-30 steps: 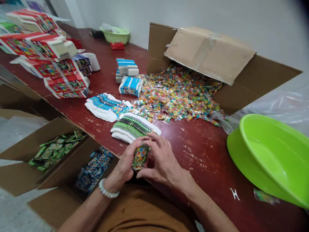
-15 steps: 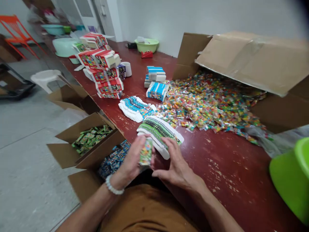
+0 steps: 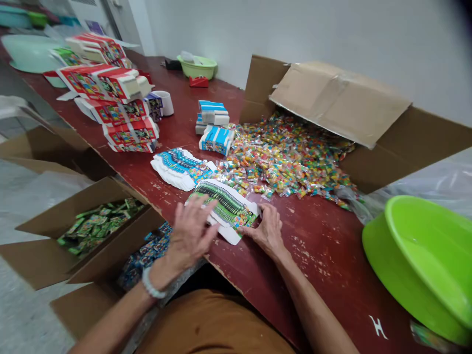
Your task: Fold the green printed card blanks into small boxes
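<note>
Pose | left hand [image 3: 187,237]: palm down, grip released | right hand [image 3: 272,232]: grasping green cartons [image 3: 225,205]

On the left wrist [image 3: 161,273] there is a bracelet [image 3: 149,285], whitish, thick and rounded, its surface a little blurred. The garment [image 3: 210,317] is brown, of plain cloth, with a small dark spot [image 3: 198,328] and some folds near the bottom. Both forearms [image 3: 306,300] are bare.

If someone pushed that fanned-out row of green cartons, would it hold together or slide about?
The green cartons would probably slide apart, since they overlap in a fan with no band visible. Each looks likely to be light and bendy, its edges showing as thin, flat card. They seem unlikely to roll, lying low and flat on the red table.
</note>
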Demonstrator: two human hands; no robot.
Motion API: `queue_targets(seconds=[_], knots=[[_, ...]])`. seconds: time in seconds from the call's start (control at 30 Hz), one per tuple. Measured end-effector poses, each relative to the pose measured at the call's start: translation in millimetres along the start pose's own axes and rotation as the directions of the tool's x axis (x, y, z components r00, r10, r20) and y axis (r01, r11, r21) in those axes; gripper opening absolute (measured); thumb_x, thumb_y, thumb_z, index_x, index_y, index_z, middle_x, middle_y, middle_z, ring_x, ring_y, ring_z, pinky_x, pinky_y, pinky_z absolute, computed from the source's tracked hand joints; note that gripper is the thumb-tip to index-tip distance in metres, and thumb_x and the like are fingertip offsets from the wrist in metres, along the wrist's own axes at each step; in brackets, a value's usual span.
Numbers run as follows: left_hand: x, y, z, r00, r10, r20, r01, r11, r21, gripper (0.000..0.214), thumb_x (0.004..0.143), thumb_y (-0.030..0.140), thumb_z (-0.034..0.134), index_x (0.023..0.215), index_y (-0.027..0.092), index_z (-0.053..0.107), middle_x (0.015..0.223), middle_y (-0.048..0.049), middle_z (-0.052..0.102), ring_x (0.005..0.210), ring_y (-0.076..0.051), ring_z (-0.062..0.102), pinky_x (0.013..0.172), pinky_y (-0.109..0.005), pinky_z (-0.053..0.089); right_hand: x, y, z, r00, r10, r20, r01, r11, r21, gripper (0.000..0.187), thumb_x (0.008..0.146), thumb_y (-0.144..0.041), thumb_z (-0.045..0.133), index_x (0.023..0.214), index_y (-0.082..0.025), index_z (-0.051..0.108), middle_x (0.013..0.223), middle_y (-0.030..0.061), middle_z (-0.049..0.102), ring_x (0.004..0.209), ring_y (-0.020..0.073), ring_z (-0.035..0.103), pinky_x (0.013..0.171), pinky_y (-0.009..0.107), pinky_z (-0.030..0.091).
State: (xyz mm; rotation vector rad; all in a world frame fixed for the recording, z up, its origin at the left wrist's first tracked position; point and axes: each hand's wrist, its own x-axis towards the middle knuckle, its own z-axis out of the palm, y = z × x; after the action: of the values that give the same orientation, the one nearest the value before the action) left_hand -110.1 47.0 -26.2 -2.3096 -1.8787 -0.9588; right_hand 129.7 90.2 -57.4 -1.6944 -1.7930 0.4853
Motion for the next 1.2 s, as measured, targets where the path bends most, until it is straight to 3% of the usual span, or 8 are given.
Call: queue_targets(seconds=[0.13, 0.23, 0.3, 0.43, 0.53, 0.7, 0.9, 1.2], knots=[[8, 47, 29.2, 0.997, 0.081, 0.021, -0.078, 0.988, -0.131, 0.046, 0.094, 0.035, 0.053, 0.136, 0.016, 0.053, 0.142, -0.0169, 0.056, 0.140, -0.036, 0.041, 0.115, -0.061, 0.026, 4, 1, -18, 0.981, 0.187, 0.040, -0.180, 0.831, 0.526, 0.048, 0.065, -0.058, 0.074, 0.089, -0.020, 0.059, 0.088, 0.0056, 0.065, 0.082, 0.0236, 0.060, 0.075, 0.037, 0.047], [20, 56, 11.7, 0.998, 0.024, 0.064, 0.002, 0.928, -0.371, 0.050, 0.088, 0.038, 0.060, 0.133, 0.014, 0.057, 0.136, -0.0168, 0.061, 0.131, -0.034, 0.051, 0.114, -0.054, 0.032, 1, -12, -42, 0.976, 0.147, 0.159, -0.216, 0.660, 0.719, 0.039, 0.071, -0.052, 0.074, 0.085, -0.020, 0.059, 0.078, 0.0015, 0.066, 0.070, 0.0172, 0.060, 0.067, 0.030, 0.047], [24, 60, -5.8, 0.956, -0.009, 0.292, 0.189, 0.782, -0.594, 0.047, 0.086, 0.041, 0.062, 0.126, 0.018, 0.062, 0.126, -0.0132, 0.068, 0.119, -0.032, 0.061, 0.107, -0.050, 0.042, -3, -25, -56, 0.980, 0.047, 0.195, -0.184, 0.600, 0.778, 0.034, 0.073, -0.046, 0.075, 0.087, -0.020, 0.060, 0.081, 0.0010, 0.066, 0.072, 0.0159, 0.060, 0.069, 0.028, 0.048], [19, 73, -19.8, 0.546, 0.250, 0.799, 0.805, 0.106, -0.584, 0.034, 0.082, 0.045, 0.065, 0.093, 0.014, 0.071, 0.085, -0.0100, 0.073, 0.075, -0.025, 0.071, 0.074, -0.038, 0.056, -12, -48, -65, 0.985, -0.127, 0.118, -0.004, 0.665, 0.747, 0.018, 0.085, -0.036, 0.065, 0.094, -0.022, 0.058, 0.085, 0.0018, 0.064, 0.075, 0.0165, 0.059, 0.070, 0.030, 0.049], [9, 78, -11.8, 0.489, 0.273, 0.829, 0.873, -0.161, -0.461, 0.035, 0.074, 0.048, 0.073, 0.080, 0.014, 0.065, 0.068, -0.0029, 0.064, 0.051, -0.015, 0.061, 0.061, -0.033, 0.053, -20, -53, -62, 0.958, -0.255, -0.129, 0.285, 0.836, 0.468, 0.024, 0.084, -0.025, 0.065, 0.106, -0.022, 0.058, 0.106, 0.0076, 0.060, 0.093, 0.0213, 0.058, 0.080, 0.035, 0.049], [10, 78, -6.7, 0.581, 0.123, 0.805, 0.801, 0.089, -0.592, 0.035, 0.070, 0.043, 0.079, 0.082, 0.015, 0.063, 0.058, 0.0035, 0.055, 0.048, -0.008, 0.046, 0.050, -0.020, 0.038, -28, -53, -62, 0.893, -0.451, -0.008, 0.439, 0.864, 0.247, 0.029, 0.075, -0.015, 0.073, 0.099, -0.022, 0.059, 0.097, 0.0056, 0.061, 0.092, 0.0221, 0.058, 0.076, 0.032, 0.048], [10, 75, -11.5, 0.516, 0.275, 0.811, 0.812, 0.144, -0.565, 0.047, 0.073, 0.037, 0.077, 0.112, 0.016, 0.061, 0.069, 0.0034, 0.060, 0.050, -0.008, 0.051, 0.057, -0.022, 0.040, -29, -52, -71, 0.897, -0.377, 0.233, 0.269, 0.881, 0.389, 0.015, 0.074, -0.007, 0.066, 0.078, -0.020, 0.060, 0.074, -0.0019, 0.060, 0.061, 0.0113, 0.053, 0.057, 0.023, 0.038], [7, 67, -8.5, 0.405, 0.323, 0.856, 0.855, 0.199, -0.479, 0.041, 0.063, 0.029, 0.082, 0.097, 0.017, 0.064, 0.067, 0.0047, 0.061, 0.049, -0.007, 0.051, 0.050, -0.019, 0.039, -30, -52, -89, 0.711, -0.416, 0.566, 0.084, 0.850, 0.520, 0.021, 0.080, -0.013, 0.061, 0.097, -0.021, 0.050, 0.081, -0.0020, 0.062, 0.067, 0.0116, 0.054, 0.062, 0.022, 0.042]])
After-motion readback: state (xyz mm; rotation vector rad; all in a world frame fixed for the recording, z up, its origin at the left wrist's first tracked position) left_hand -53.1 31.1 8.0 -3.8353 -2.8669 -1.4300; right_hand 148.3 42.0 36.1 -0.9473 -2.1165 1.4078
